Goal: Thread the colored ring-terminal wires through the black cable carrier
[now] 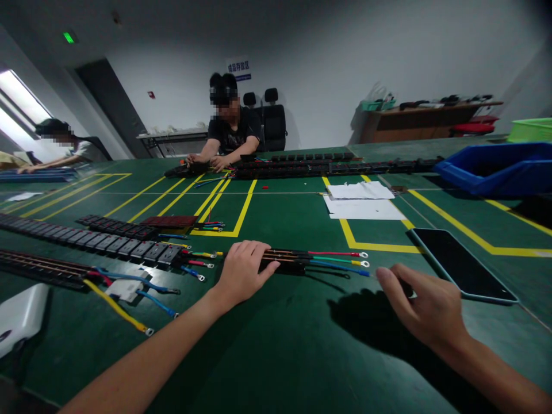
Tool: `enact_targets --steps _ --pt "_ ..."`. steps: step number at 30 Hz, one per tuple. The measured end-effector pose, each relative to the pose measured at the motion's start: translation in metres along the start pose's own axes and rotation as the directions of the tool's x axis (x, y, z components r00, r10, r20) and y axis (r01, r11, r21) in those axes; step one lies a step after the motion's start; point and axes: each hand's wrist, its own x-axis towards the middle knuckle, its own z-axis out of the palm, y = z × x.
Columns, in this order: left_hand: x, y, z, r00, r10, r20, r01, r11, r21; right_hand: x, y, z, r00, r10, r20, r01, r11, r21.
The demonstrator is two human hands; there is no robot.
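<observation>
My left hand (244, 267) lies over a black rail with copper strips (284, 255), its fingers wrapped across the far side and the thumb on the near side. From the rail's right end run a red wire (334, 253), a green wire (332, 260) and a blue wire (338, 268), tipped with ring terminals. A thin black wire (328, 273) lies below them. To the right, my right hand (425, 302) is closed just beyond the blue wire's tip. Something dark shows between its curled fingers, too hidden to name.
More socket rails (129, 246) with wires lie at left, near a white device (21, 316). A phone (461, 261) lies right of my right hand. Beyond are paper sheets (362, 207), a blue bin (504, 172) and a person (233, 129) working across the green table.
</observation>
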Motion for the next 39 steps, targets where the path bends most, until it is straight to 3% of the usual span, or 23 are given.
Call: enact_targets --steps 5,10,15,20,23,31,35,39 --pt "0.0 0.0 0.001 1.0 0.009 0.001 -0.009 1.0 -0.001 -0.001 0.009 0.0 0.96 0.278 0.04 -0.272 0.956 -0.111" --pt "0.001 0.001 0.002 1.0 0.021 -0.004 -0.021 1.0 0.018 -0.003 0.01 0.003 0.902 0.381 0.205 -0.317 0.905 -0.285" --pt "0.001 0.001 0.003 1.0 0.022 -0.009 -0.021 0.999 0.035 -0.003 0.008 0.004 0.894 0.342 0.29 -0.287 0.933 -0.216" --pt "0.002 0.0 0.003 0.999 0.032 -0.019 -0.031 0.999 0.032 0.002 -0.003 0.0 0.967 0.164 0.194 -0.175 0.984 0.042" --pt "0.003 0.0 0.003 0.999 0.031 -0.017 -0.031 0.999 0.024 0.005 -0.005 -0.001 0.985 0.085 0.147 -0.103 0.988 0.117" --pt "0.005 -0.003 0.002 0.999 0.04 -0.013 -0.039 0.999 0.031 0.005 0.01 0.003 0.917 0.319 0.241 -0.315 0.948 -0.056" --pt "0.005 -0.004 0.003 0.999 0.034 -0.014 -0.034 0.999 0.034 0.004 0.007 0.006 0.894 0.359 0.269 -0.336 0.933 -0.128" --pt "0.005 -0.005 0.003 0.999 0.032 -0.007 -0.032 0.999 0.037 0.003 0.002 0.01 0.901 0.368 0.228 -0.347 0.929 -0.128"
